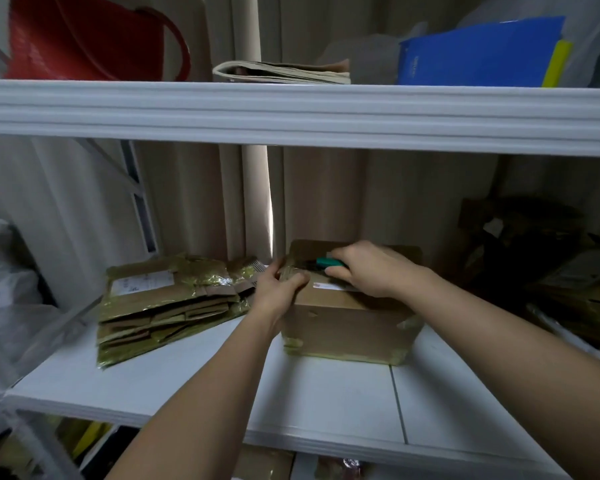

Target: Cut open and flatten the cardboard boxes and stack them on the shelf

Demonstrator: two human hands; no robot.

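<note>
Gripping the near-left top corner of the cardboard box [347,323], the left hand [279,292] is curled over the edge, thumb on top, so that the box is steadied. A green-handled cutter [329,263] is held in the right hand [368,268], fingers wrapped round it, directly above the box top; the blade itself cannot be made out. The two hands are close together but apart, both on the top face. The box stands unflattened on the white shelf [326,403], right of centre, its long axis running left to right. The top seam is judged to lie along that axis, just beneath the right hand, which is the nearer to it. To the left, just beside the box, a stack of flattened boxes [167,303] is laid. Darker cardboard is seen far right.
</note>
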